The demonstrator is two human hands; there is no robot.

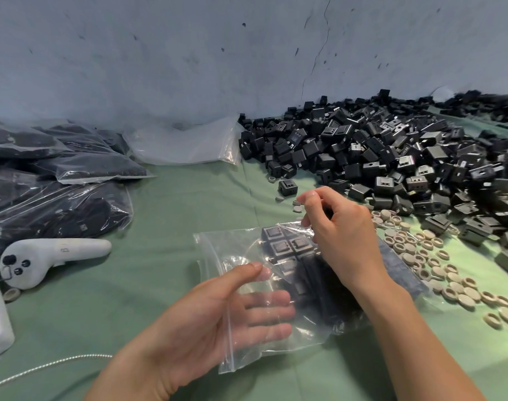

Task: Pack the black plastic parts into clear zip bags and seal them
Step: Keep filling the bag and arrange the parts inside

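The clear zip bag (247, 337), part-filled with black parts (287, 247), lies lower centre on the green desk (174, 215); left hand (206, 316) straight-fingered inside its mouth, right hand (342, 235) curled at its upper edge, hold indeterminable; parts heap (391, 157) at upper right.

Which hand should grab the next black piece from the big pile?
Right, probably. The pile of black parts lies on the right, just past the right hand. The left hand is busy with the clear zip bag: its fingers show through the plastic, steadying it.
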